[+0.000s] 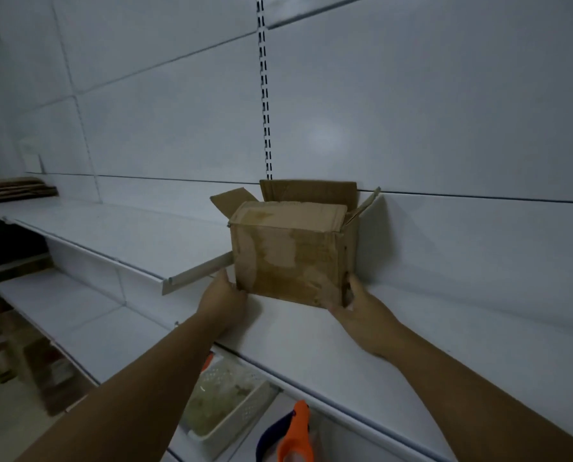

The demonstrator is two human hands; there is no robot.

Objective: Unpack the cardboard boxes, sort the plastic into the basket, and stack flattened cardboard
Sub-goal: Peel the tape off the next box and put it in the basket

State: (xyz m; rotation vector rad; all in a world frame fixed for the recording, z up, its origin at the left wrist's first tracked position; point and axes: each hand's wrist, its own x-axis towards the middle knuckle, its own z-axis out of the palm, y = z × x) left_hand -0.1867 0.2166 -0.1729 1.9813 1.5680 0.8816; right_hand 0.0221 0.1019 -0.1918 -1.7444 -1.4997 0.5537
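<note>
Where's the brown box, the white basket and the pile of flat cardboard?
box [288,261], head view, front face
basket [235,415], head view, right side wall
flat cardboard [15,190], head view, front edge of the pile

We're in a shop stockroom or store aisle by the look of it: white metal retail shelves [88,228] run along a white panelled back wall [411,111], hung from a slotted upright rail [265,95]. Flattened cardboard [15,190] sits stacked at the far left, and a white plastic basket [225,415] waits on a lower shelf.
</note>
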